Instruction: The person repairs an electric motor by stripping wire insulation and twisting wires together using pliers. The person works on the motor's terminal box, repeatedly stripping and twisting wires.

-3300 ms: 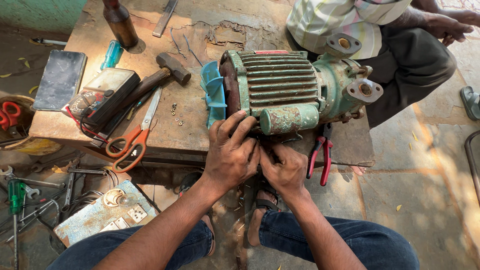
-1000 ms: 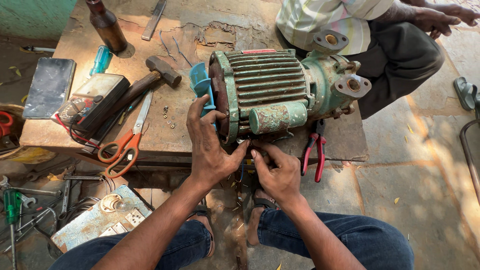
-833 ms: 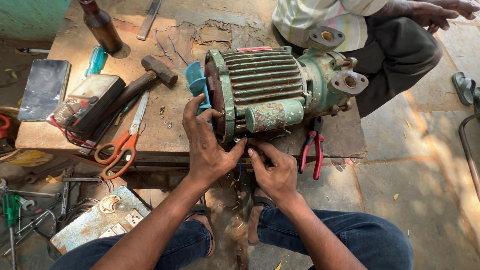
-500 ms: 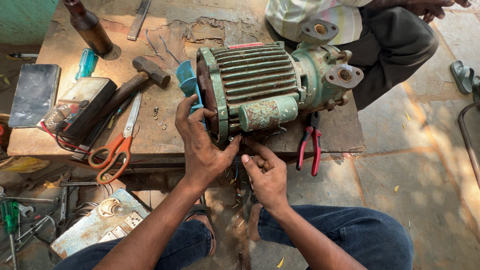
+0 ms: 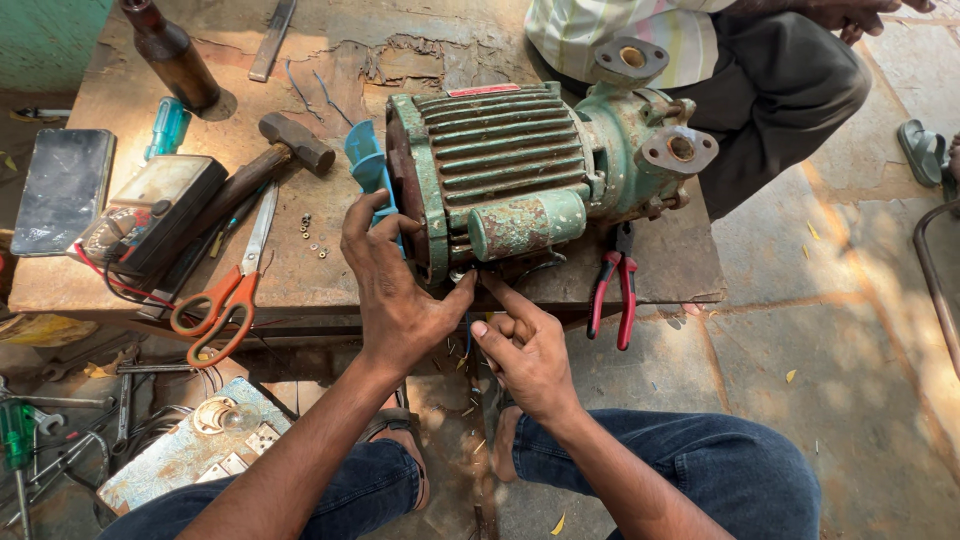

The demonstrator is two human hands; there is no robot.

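A worn green electric motor pump [image 5: 520, 165] with cooling fins lies on its side on a low wooden bench [image 5: 330, 70]. A blue plastic fan [image 5: 366, 170] sits at its left end. My left hand [image 5: 395, 290] rests against the motor's rusty end cover, fingers spread, thumb under the lower edge. My right hand [image 5: 525, 345] is just below the motor, its index finger pointing up and touching the underside near thin wires [image 5: 467, 335]. What the fingertips pinch is too small to tell.
On the bench lie a hammer [image 5: 262, 165], orange-handled scissors [image 5: 232, 290], a meter box [image 5: 150, 215], a brown bottle [image 5: 172, 50], a blue screwdriver [image 5: 165, 128], small nuts [image 5: 312, 240] and red pliers [image 5: 615, 290]. Another person [image 5: 740, 70] sits behind. Tools and a switchboard [image 5: 195, 450] lie on the ground at left.
My left hand slid from gripping the motor's front to resting on its end cover. My right hand opened slightly, index finger now pointing up at the underside. The view shifted a little.
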